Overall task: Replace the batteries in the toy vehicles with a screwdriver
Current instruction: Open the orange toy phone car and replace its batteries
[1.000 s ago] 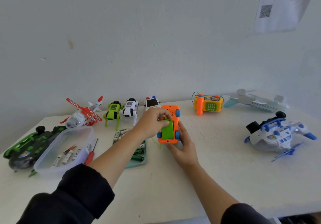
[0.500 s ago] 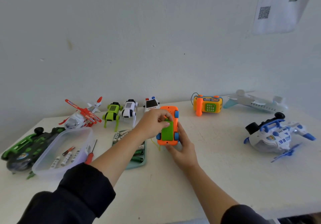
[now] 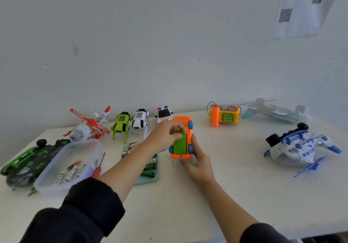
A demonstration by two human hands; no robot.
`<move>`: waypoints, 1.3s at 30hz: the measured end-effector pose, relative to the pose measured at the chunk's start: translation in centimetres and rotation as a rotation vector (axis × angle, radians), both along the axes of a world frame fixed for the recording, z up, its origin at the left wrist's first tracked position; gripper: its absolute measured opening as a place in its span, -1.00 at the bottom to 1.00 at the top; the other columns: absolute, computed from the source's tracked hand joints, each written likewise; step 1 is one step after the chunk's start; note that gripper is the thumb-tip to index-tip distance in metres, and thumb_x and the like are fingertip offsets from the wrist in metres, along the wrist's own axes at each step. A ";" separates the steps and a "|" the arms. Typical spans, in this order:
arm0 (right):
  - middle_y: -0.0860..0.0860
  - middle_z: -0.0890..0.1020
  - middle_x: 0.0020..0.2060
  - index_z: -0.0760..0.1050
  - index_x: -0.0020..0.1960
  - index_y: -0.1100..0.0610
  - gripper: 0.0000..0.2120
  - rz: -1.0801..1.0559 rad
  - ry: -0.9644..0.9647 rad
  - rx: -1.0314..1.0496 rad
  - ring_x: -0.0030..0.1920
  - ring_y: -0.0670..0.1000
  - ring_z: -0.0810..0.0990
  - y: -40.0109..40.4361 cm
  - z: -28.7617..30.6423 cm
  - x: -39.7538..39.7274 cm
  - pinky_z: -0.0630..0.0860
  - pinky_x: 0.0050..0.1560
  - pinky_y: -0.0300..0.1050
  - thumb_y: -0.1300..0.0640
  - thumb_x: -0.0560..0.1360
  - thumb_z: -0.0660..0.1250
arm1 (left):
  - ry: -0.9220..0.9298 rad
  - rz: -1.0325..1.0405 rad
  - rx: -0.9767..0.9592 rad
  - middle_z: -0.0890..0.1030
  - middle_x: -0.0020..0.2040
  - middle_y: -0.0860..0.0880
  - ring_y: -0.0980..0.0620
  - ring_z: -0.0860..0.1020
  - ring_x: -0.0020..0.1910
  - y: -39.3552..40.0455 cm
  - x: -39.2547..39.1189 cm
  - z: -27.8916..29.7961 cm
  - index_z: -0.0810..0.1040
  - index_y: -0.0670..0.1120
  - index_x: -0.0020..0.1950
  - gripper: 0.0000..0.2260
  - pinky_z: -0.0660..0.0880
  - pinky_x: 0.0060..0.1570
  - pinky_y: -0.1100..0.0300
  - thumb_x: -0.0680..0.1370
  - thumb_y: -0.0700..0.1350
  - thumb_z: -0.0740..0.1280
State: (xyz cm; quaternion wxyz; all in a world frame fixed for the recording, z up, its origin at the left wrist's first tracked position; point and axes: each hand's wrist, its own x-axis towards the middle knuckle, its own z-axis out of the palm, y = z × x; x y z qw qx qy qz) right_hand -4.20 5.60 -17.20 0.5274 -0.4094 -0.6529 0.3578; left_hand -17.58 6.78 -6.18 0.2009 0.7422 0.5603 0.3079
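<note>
both hands work on an upturned orange toy car above the middle of the white table.

the right hand cradles the car from below, fingers curled round its near end and right side; the left hand pinches the green battery cover on its underside, fingertips curled on the cover's far edge. a red-handled screwdriver lies on the table between a clear plastic tub holding batteries and a teal tray of green batteries. a police car stands just behind the hands; a blue and white helicopter lies well to the right.
</note>
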 end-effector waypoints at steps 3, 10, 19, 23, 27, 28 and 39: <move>-0.39 0.41 0.09 0.10 0.49 0.02 -0.26 -0.001 -0.003 0.008 0.14 -0.28 0.44 -0.1 0.1 0.0 0.31 0.06 -0.59 0.25 0.46 0.42 | -0.005 -0.004 -0.002 0.45 -0.31 0.02 0.02 0.50 -0.28 0.0 0.0 -0.1 0.54 0.05 -0.14 -0.80 0.59 -0.20 0.05 0.53 -0.27 0.33; -0.37 0.43 0.05 0.06 0.47 0.00 -0.25 0.006 0.009 -0.005 0.02 -0.52 0.42 0.0 0.0 0.0 0.32 0.00 -0.60 0.28 0.46 0.41 | 0.025 -0.004 0.019 0.47 -0.27 0.06 0.03 0.50 -0.22 -0.1 0.3 -0.4 0.54 0.07 -0.12 -0.82 0.59 -0.10 0.00 0.53 -0.23 0.34; -0.38 0.42 0.05 0.04 0.46 -0.03 -0.25 0.004 0.008 -0.017 0.00 -0.54 0.43 -0.2 0.3 0.0 0.40 0.04 -0.54 0.29 0.46 0.40 | 0.235 0.032 0.270 0.38 -0.02 0.03 0.06 0.39 0.03 -0.3 0.1 -1.8 0.62 -0.08 0.16 -0.75 0.38 0.08 0.18 0.49 -0.21 0.39; -0.40 0.41 0.04 0.02 0.45 -0.04 -0.26 -0.008 -0.012 -0.011 -0.02 -0.55 0.43 -0.1 0.2 0.0 0.37 -0.04 -0.57 0.26 0.47 0.40 | 0.334 0.031 0.395 0.40 -0.05 0.01 0.02 0.38 -0.01 -0.3 -0.2 -3.2 0.60 -0.04 0.22 -0.69 0.42 -0.01 0.11 0.48 -0.19 0.41; -0.40 0.42 0.04 0.04 0.45 -0.04 -0.25 -0.013 -0.003 -0.030 -0.01 -0.53 0.44 0.1 0.0 0.0 0.37 -0.02 -0.56 0.25 0.45 0.42 | 0.438 0.044 0.501 0.46 -0.03 -0.10 -0.11 0.45 -0.03 0.1 -0.9 -4.4 0.61 0.00 0.19 -0.70 0.49 -0.10 -0.02 0.47 -0.11 0.35; -0.40 0.43 0.05 0.04 0.46 -0.03 -0.24 -0.015 -0.003 -0.032 -0.01 -0.52 0.45 0.2 0.0 0.0 0.38 -0.01 -0.55 0.25 0.45 0.42 | 0.427 0.054 0.452 0.44 0.02 -0.10 -0.10 0.42 0.02 0.2 -1.0 -4.5 0.58 0.04 0.24 -0.70 0.47 -0.03 -0.04 0.50 -0.08 0.32; 0.07 0.60 0.10 0.50 0.15 -0.06 -0.75 -0.149 0.511 -0.228 -0.01 -0.04 0.60 0.5 1.2 1.5 0.52 -0.08 -0.26 0.23 0.59 0.20 | 0.236 0.150 0.252 0.37 0.30 -0.04 0.03 0.39 0.26 1.4 -4.4 -3.1 0.31 -0.01 0.46 -0.53 0.30 0.11 0.31 0.56 -0.27 0.21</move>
